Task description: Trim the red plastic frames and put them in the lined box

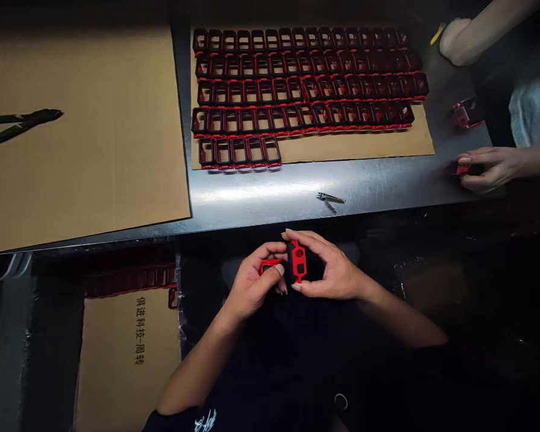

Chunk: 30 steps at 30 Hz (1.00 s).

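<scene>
Just in front of the table edge, my left hand (254, 281) is closed around a red-and-black frame part (270, 264), thumb on top. Facing it, my right hand (330, 267) grips a second red-and-black frame part (299, 262) between thumb and fingers. This one stands upright and shows a red face with a round hole and a square hole. The two parts are side by side, close together; whether they touch I cannot tell. Some fingertips of my left hand are hidden behind the parts.
Rows of similar frames (252, 93) stand on cardboard on the metal table (234, 198). Small metal pieces (329, 200) lie near its edge. Pliers (27, 123) rest on a cardboard sheet (117, 162). A co-worker's hand (490, 169) holds a red part at right. A box (130, 348) sits below left.
</scene>
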{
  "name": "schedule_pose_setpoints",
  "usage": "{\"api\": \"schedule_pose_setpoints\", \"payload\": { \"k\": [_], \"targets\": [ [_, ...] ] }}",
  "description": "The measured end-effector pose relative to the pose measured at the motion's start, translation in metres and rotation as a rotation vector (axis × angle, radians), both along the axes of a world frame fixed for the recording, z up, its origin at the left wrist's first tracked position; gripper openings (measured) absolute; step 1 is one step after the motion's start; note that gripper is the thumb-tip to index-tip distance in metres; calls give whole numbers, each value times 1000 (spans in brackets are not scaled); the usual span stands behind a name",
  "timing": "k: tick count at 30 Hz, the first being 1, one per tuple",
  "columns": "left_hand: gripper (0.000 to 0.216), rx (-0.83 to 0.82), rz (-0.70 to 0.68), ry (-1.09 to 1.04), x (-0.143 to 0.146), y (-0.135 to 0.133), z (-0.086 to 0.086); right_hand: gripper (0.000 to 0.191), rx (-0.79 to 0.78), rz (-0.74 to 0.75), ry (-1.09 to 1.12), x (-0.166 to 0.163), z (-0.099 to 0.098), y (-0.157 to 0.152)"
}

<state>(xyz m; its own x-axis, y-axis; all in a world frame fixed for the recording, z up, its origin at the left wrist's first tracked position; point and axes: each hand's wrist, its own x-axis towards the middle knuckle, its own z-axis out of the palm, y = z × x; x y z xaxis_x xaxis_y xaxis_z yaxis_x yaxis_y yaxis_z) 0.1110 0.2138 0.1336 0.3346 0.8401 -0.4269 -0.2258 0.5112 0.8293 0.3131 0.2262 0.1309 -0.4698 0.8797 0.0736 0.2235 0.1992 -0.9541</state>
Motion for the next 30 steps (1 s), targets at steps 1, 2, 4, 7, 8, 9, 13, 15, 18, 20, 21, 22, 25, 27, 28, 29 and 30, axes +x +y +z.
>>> {"api": "schedule_pose_setpoints", "payload": {
  "k": [1,2,4,7,8,9,13,15,18,20,21,22,25,27,28,29,30],
  "targets": [
    [40,10,-5,10,0,-1,0,86,4,2,5,0,-1,0],
    [41,19,-11,22,0,-1,1,86,9,5,10,0,-1,0],
    [42,31,-20,57,0,-2,1,85,23,10,15,-1,-2,-1],
    [42,57,-18,153,0,-2,3,84,34,18,6,-2,-3,-1],
    [43,68,-8,184,0,-2,3,85,30,20,1,-1,-3,-1],
    [43,80,6,212,0,-2,3,86,17,19,7,0,-2,-1],
    [46,155,37,294,-2,-3,4,75,-218,-90,192,15,-1,2],
    [43,247,27,351,-3,-4,4,43,-457,-156,311,23,0,4],
    [36,508,-15,486,-5,-4,3,37,-819,-114,430,24,2,5],
    [34,717,-54,569,-8,-2,3,43,-950,-75,476,18,6,3],
    [33,804,-75,595,-10,-1,4,43,-977,-72,489,13,7,2],
    [32,871,-92,614,-11,1,4,42,-987,-72,496,9,9,1],
    [33,981,-115,640,-16,5,6,40,-989,-74,492,0,12,-2],
    [34,1025,-120,637,-19,6,6,39,-977,-74,463,-4,14,-3],
    [34,1040,-123,633,-20,6,6,38,-957,-72,439,-5,15,-3],
    [34,1045,-122,632,-21,6,5,37,-926,-65,413,-6,16,-4],
    [35,1033,-112,634,-22,5,4,34,-871,-66,387,-7,16,-4]
  ]
}}
